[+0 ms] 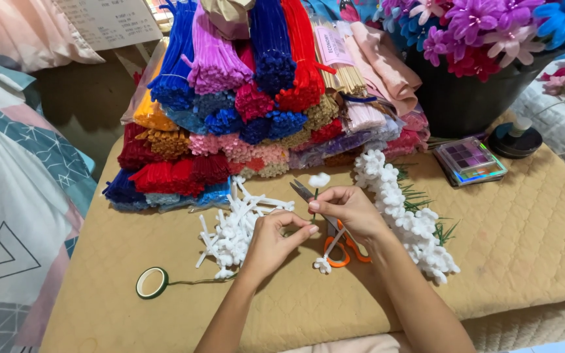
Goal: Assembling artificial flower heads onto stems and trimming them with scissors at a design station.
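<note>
— While the hands worked, what took up most of the view?

— A tan quilted bench (505,235) carried everything. At its far side lay a big heap of chenille stems (243,98) in blue, purple, red, pink, yellow and maroon bundles. Far right stood a dark pot (465,98) filled with purple, pink and blue handmade flowers (485,26). A patterned cloth (14,196) hung along the left.

— And the smaller pieces?

— A long row of white fuzzy blossoms (407,216) ran from the centre toward the near right, with green needle-like sprigs (443,232) beside it. Left of centre sat a pile of white cut stems (233,225). A shiny flat case of small purple pieces (471,160) lay near the pot, with a round dark dish (514,140) just right of it. A roll of green tape (152,282) lay near left.

— What about the hands?

— The right hand (351,212) pinched a thin green stalk topped by a small white bud (320,180), held just above the bench at centre. The left hand (273,242) was curled, its fingertips meeting the right hand's at that stalk; whether its grip closed on the stalk, I couldn't tell. Orange-handled scissors (341,248) lay under the right hand.
</note>
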